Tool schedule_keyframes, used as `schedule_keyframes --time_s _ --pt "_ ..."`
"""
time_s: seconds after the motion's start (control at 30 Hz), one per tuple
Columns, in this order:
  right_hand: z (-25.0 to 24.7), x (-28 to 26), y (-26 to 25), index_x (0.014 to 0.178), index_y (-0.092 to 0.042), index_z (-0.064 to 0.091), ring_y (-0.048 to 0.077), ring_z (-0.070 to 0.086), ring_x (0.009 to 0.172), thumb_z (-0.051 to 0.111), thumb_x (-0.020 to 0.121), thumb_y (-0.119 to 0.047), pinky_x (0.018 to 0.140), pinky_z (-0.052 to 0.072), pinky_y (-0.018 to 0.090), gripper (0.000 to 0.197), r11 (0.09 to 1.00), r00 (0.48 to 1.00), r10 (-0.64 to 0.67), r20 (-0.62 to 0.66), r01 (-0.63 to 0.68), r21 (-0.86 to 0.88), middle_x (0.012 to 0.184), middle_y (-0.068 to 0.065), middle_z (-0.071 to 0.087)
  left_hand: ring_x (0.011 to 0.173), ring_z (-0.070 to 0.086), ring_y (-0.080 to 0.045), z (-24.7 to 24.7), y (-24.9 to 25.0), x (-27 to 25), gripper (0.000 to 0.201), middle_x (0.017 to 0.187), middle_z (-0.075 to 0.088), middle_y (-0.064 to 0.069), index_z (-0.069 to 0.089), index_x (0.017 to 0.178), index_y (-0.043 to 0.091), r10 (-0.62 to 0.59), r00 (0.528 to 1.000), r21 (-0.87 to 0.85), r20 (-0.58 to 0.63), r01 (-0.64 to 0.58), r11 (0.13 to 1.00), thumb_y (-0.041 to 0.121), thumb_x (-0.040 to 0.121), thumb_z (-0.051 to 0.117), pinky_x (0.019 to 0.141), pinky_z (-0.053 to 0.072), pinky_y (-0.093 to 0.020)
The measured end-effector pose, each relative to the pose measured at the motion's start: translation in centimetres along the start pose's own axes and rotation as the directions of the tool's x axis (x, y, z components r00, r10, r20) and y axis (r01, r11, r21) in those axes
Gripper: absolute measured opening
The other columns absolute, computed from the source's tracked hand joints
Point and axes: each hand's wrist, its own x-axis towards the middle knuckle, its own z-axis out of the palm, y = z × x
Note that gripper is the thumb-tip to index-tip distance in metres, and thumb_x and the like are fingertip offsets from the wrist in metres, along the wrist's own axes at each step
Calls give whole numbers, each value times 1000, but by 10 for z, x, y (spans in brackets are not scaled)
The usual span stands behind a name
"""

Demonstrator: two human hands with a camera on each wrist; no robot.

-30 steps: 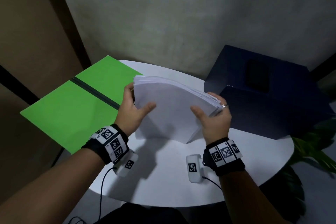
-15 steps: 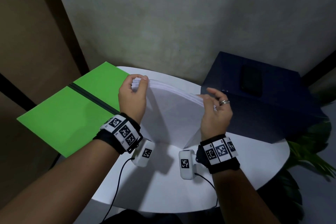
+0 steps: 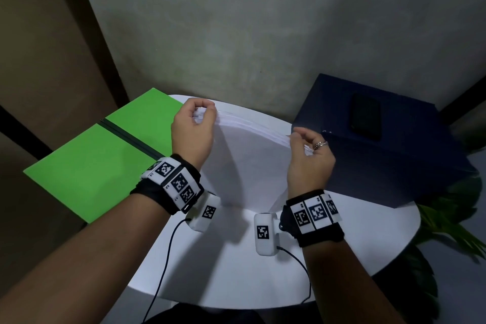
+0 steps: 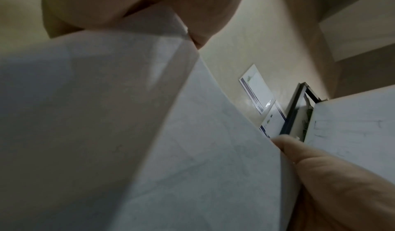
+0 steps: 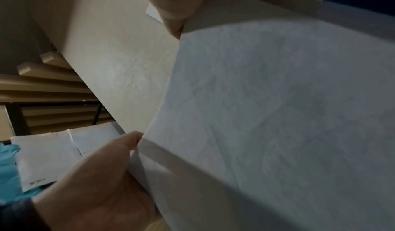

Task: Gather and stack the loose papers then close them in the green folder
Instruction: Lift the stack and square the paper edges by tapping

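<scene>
White papers (image 3: 249,155) standing on edge on the round table (image 3: 368,239), bowing between both hands. Left hand (image 3: 193,134) pinching the far-left corner; right hand (image 3: 310,155) gripping the right corner. Green folder (image 3: 105,155) lying open at left, overhanging the table.

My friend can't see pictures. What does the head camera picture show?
Two hands, left hand and right hand, hold a stack of white papers upright on a round white table. An open green folder lies left; a dark blue box sits right.
</scene>
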Motion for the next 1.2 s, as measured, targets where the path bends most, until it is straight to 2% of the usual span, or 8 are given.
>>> schedule_keyframes --time_s 0.17,0.27,0.37,0.6,0.87,0.97,1.07,1.2 --pt "1 1 3 102 -15 68 8 68 84 63 88 -7 83 51 19 16 997 1000 2 15 -4 81 79 -2 74 61 48 0 0 1 7 17 71 57 10 69 93 19 17 998 -27 68 -15 1000 20 89 53 63 40 -21" --pt "-5 -2 6 111 -14 63 -2 64 84 71 86 -8 82 47 11 27 994 993 -54 102 44 97 88 4 68 92 60 0 -8 0 5 20 102 67 -3 72 107 13 181 960 -26 212 -180 983 21 95 59 84 44 -13" --pt "-11 0 16 113 -22 65 7 66 86 75 82 -8 84 53 25 36 994 981 -68 183 51 94 94 -1 68 104 57 -6 -19 -5 5 25 111 60 -7 73 113 15 338 884 66 323 -377 924 24 89 68 94 42 -15" --pt "-20 8 27 98 -10 73 4 66 89 75 81 -7 86 53 24 17 895 885 -404 232 434 -99 93 -6 69 93 56 -7 -33 -12 12 36 102 63 -5 75 110 16 480 796 211 368 -574 791 29 77 79 88 41 -13" --pt "-13 3 48 109 -7 72 -21 58 93 75 82 -6 92 46 9 27 888 912 -296 285 372 -270 101 6 73 82 61 -13 -12 -30 6 17 89 73 -10 75 98 6 444 802 262 400 -564 783 8 81 74 81 49 -21" --pt "-14 10 35 115 -26 68 -8 64 87 82 75 -8 90 53 23 46 943 943 -227 244 275 -186 94 -8 70 84 60 -14 -11 -24 13 17 89 72 -10 74 101 5 495 754 260 433 -630 732 6 84 71 84 40 -7" --pt "-22 23 35 131 -22 54 -3 66 86 87 62 5 84 53 16 81 995 956 -70 285 86 -44 99 0 69 84 61 -14 -15 -12 17 16 90 73 -9 74 101 5 545 718 215 432 -669 711 7 86 69 84 39 -5" --pt "-27 33 56 101 -8 71 12 73 84 87 67 -4 83 60 44 38 989 946 126 298 -95 -117 93 4 75 80 60 -3 -21 9 15 27 87 71 -2 74 109 15 478 717 155 507 -621 768 14 82 74 81 45 -16"
